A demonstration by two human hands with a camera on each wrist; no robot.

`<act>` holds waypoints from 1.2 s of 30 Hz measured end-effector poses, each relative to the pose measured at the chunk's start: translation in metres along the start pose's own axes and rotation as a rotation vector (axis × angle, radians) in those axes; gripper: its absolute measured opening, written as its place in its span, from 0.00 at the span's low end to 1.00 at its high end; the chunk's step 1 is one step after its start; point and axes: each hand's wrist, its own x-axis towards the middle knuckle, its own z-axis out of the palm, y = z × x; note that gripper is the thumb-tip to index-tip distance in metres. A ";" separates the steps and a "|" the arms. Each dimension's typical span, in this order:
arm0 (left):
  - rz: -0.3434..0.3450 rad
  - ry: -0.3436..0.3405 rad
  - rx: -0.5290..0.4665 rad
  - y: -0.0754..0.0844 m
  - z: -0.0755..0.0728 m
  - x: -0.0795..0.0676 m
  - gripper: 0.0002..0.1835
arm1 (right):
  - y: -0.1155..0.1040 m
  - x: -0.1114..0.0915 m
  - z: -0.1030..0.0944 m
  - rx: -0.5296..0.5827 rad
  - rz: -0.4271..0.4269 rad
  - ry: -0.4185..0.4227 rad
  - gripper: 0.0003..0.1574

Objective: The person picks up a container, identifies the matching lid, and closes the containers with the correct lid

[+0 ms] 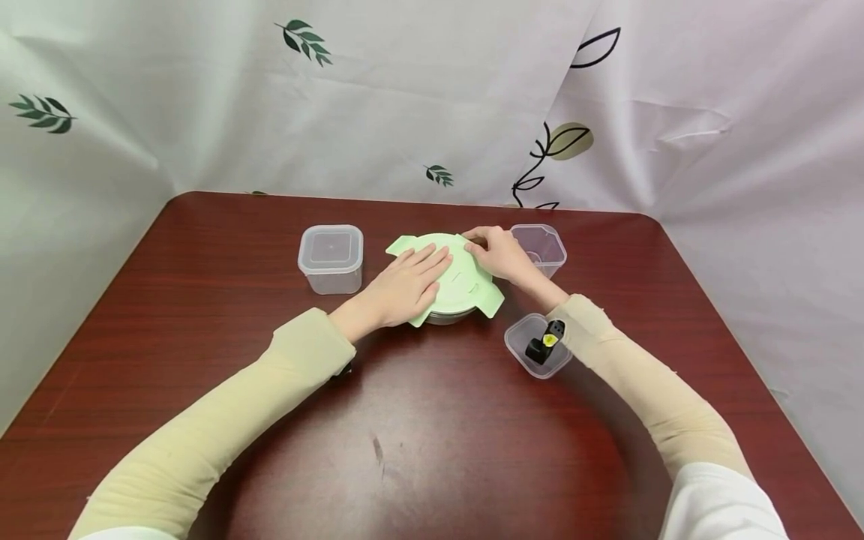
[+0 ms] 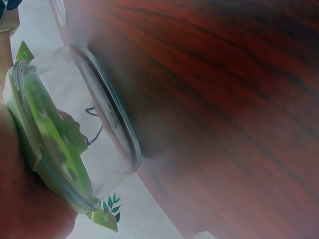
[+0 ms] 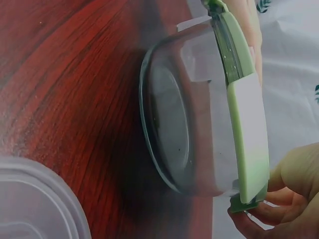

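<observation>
A round glass food container [image 3: 199, 124] stands on the table under a light green snap lid [image 1: 459, 289] with side flaps. My left hand [image 1: 405, 289] lies with its fingers spread flat across the left half of the lid. At the far right flap, my right hand [image 1: 502, 255] pinches the flap between thumb and fingers, with fingertips under its edge in the right wrist view. The flap [image 1: 490, 301] at the near right sticks outward, as does the one [image 1: 401, 244] at the far left. Through the clear glass wall, no contents show.
A clear plastic box [image 1: 331, 259] with its lid on stands to the left. Behind my right wrist is another clear plastic container [image 1: 548, 244]. A shallow translucent piece [image 1: 523, 341] lies near my right forearm. Printed white cloth [image 1: 418, 97] hangs beyond the table's back edge.
</observation>
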 end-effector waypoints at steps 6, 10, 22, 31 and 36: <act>0.012 0.014 -0.001 -0.002 -0.001 0.002 0.29 | -0.004 -0.002 -0.002 -0.022 0.018 0.032 0.20; 0.026 0.021 0.006 -0.002 -0.003 0.004 0.29 | -0.004 -0.004 -0.001 -0.049 0.031 0.061 0.20; 0.029 0.029 0.011 -0.002 -0.003 0.003 0.29 | -0.007 -0.007 0.010 -0.060 0.009 0.146 0.20; 0.033 0.041 0.014 -0.002 0.000 0.001 0.28 | -0.006 -0.008 0.015 -0.086 0.004 0.157 0.20; 0.031 0.043 0.022 -0.003 0.003 0.001 0.28 | -0.005 -0.008 0.019 -0.109 -0.002 0.170 0.19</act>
